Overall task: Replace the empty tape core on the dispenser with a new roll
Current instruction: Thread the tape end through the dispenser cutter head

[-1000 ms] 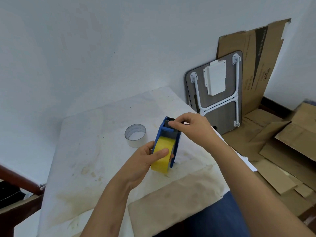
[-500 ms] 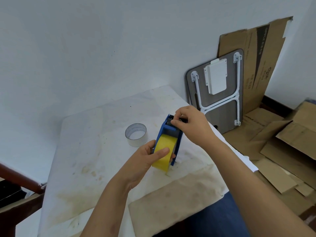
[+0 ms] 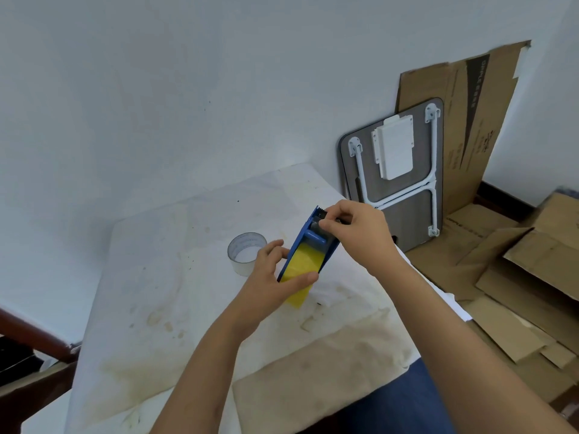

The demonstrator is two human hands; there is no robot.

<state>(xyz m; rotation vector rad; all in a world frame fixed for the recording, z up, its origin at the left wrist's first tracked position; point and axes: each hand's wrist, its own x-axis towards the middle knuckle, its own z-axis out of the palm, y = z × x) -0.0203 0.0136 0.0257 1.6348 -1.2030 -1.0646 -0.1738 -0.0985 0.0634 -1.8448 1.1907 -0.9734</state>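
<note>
A blue tape dispenser (image 3: 308, 238) stands tilted above the white table (image 3: 163, 308), with a yellow tape roll (image 3: 301, 274) seated inside it. My left hand (image 3: 272, 281) grips the dispenser's lower end, thumb across the yellow roll. Near the toothed cutter at the dispenser's top, my right hand (image 3: 357, 233) pinches with thumb and forefinger; what lies between the fingertips is too small to tell. The empty grey tape core (image 3: 246, 256) stands on the table just left of my left hand.
A brown stained mat (image 3: 313, 380) lies at the table's near edge. Right of the table, a folded lap desk (image 3: 396, 170) and a cardboard sheet (image 3: 470, 120) lean on the wall. Flattened cardboard boxes (image 3: 526, 277) cover the floor. A dark wooden rail (image 3: 34, 336) is at the left.
The dispenser has tipped more upright and risen slightly. My right hand stays pinched at the cutter end. My left thumb has slid lower on the yellow roll.
</note>
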